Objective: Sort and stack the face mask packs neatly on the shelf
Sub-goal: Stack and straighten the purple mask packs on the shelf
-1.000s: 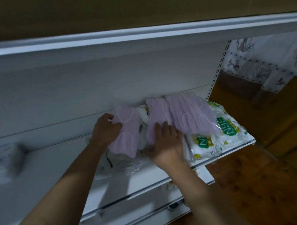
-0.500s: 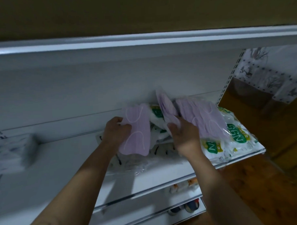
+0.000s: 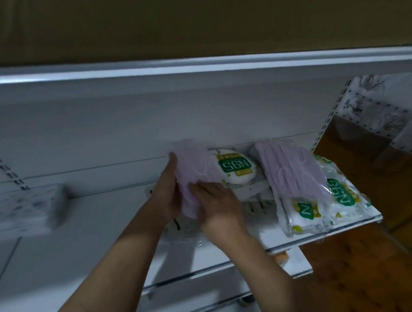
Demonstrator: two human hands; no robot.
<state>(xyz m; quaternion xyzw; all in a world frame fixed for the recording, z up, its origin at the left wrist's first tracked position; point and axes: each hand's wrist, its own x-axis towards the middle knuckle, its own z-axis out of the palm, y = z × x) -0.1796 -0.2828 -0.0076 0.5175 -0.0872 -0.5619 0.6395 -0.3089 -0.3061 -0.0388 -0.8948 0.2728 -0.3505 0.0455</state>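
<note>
A white metal shelf [image 3: 90,243] carries the mask packs. Between both hands is a lilac mask pack [image 3: 194,170], lifted a little above the shelf. My left hand [image 3: 165,195] grips its left edge, and my right hand [image 3: 216,207] lies flat over its lower front, fingers straight. Behind it stands a white N95 pack [image 3: 236,168] with a green label. To the right, a pile of lilac masks [image 3: 293,173] lies on top of two clear-wrapped N95 packs [image 3: 343,197] near the shelf's right end.
A blurred white and grey packet [image 3: 25,208] sits at the shelf's left. Above runs the front lip of an upper shelf [image 3: 196,66]. A lower shelf [image 3: 229,279] shows beneath. Brown wooden floor [image 3: 370,266] and a patterned cloth [image 3: 387,115] lie right.
My right hand lifted a lilac pack off the right pile and brought it left against the pack in my left hand. The N95 pack behind is now uncovered.
</note>
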